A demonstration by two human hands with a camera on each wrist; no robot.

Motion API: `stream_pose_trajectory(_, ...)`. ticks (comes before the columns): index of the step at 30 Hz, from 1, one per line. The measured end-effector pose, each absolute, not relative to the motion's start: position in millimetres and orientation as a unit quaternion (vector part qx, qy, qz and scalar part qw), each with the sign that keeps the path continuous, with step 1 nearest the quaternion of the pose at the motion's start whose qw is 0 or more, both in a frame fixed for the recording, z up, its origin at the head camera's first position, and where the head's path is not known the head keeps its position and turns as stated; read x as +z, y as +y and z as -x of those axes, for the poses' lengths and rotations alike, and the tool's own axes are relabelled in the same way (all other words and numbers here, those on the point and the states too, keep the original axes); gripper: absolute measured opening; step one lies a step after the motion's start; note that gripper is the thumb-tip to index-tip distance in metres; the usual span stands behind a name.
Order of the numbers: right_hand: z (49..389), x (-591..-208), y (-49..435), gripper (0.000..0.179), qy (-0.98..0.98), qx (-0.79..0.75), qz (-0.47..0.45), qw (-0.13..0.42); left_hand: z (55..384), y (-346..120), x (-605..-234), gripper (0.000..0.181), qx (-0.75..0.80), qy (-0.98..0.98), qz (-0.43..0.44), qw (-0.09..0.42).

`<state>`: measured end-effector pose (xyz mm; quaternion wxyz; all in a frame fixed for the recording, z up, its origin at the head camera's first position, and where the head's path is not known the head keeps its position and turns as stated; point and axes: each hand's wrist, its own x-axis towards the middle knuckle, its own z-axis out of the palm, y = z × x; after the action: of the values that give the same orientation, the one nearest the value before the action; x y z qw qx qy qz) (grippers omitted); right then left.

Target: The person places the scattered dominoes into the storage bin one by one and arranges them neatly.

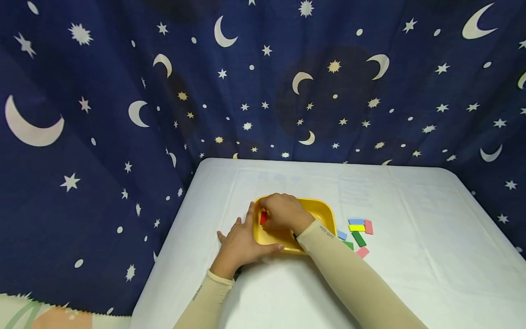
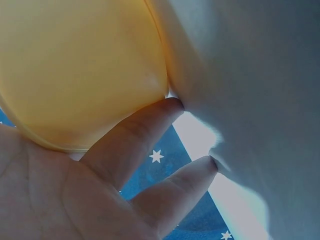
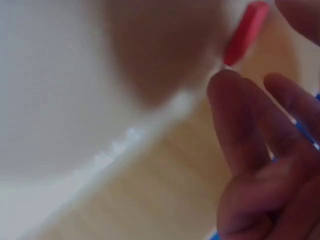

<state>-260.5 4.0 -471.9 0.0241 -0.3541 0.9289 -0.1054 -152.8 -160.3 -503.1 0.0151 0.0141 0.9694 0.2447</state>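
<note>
My left hand [image 1: 240, 244] contacts the yellow tray [image 1: 324, 212], fingers spread. My right hand [image 1: 285, 212] positions bent fingers at a red block [image 3: 245, 34]; I cannot tell whether they pinch it.

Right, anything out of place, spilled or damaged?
Nothing stands out. Small flat blue, yellow, green and pink rectangular blocks lie at mixed angles beside the rounded yellow plastic tray; none looks damaged, and no spill shows on the white tablecloth.
</note>
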Motion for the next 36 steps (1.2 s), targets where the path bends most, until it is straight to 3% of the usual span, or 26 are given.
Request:
stream_pose_trajectory(13, 244.3, -438.4, 22.4, 0.050, 0.916, -0.149, 0.370, -0.044, 151.0, -160.4, -502.6, 0.146, 0.238, 0.971, -0.003, 0.024)
stream_pose_trajectory(25, 204.6, -412.5, 57.6, 0.055, 0.924, -0.132, 0.346, -0.099, 151.4, -159.4, -502.0, 0.148, 0.237, 0.971, -0.004, 0.014)
stream_pose_trajectory(36, 173.1, -420.1, 102.1, 0.059, 0.884, -0.193, 0.366, -0.219, 149.8, -156.0, -502.9, 0.147, 0.241, 0.970, -0.006, 0.010)
